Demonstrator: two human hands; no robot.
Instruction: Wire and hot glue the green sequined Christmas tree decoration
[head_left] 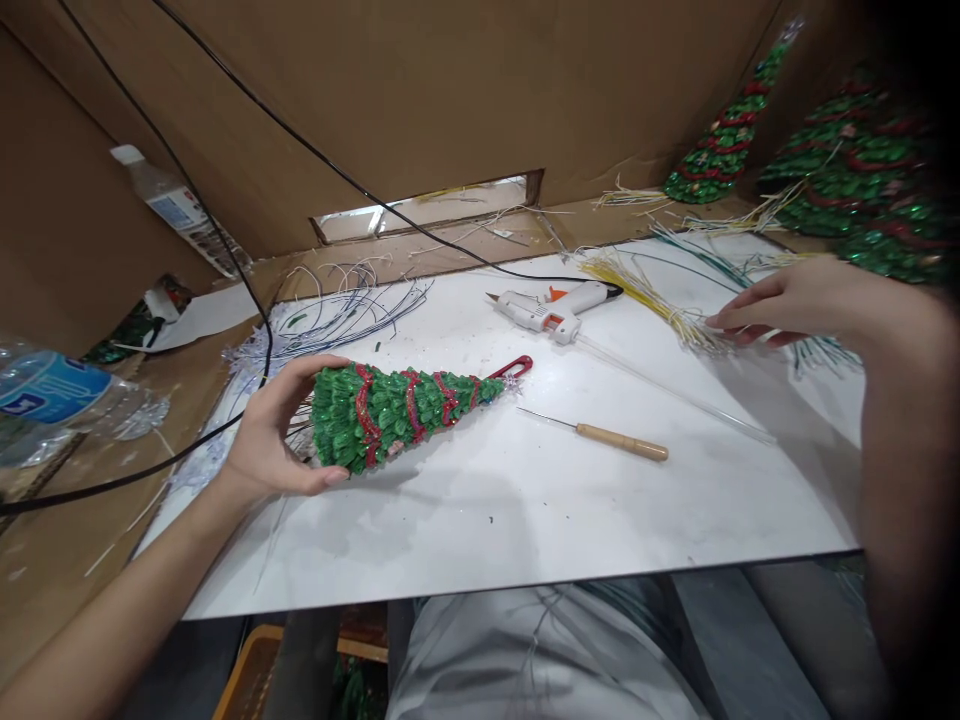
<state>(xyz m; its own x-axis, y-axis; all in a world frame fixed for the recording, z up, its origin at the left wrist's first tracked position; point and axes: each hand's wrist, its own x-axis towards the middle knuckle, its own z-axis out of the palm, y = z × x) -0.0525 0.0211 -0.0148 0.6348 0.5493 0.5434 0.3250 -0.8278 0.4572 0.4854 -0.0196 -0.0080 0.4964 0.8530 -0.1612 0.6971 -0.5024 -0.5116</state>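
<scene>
Head view: left hand (274, 435) grips tree (397, 410) (board's left edge).

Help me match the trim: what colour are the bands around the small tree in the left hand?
Red bands on the green tree, head view.

**Two bare hands, one cupped at centre left, one stretched at the right**

The left hand (274, 430) is at centre left of the frame. Its forearm comes up from the lower left corner, bare. The palm is turned to the right, the fingers curved on top and the thumb below, in a wide cupped grip. The right hand (780, 305) is at the right, in the upper half. Its fingers are extended to the left, close together. Its forearm runs down the right edge.
</scene>
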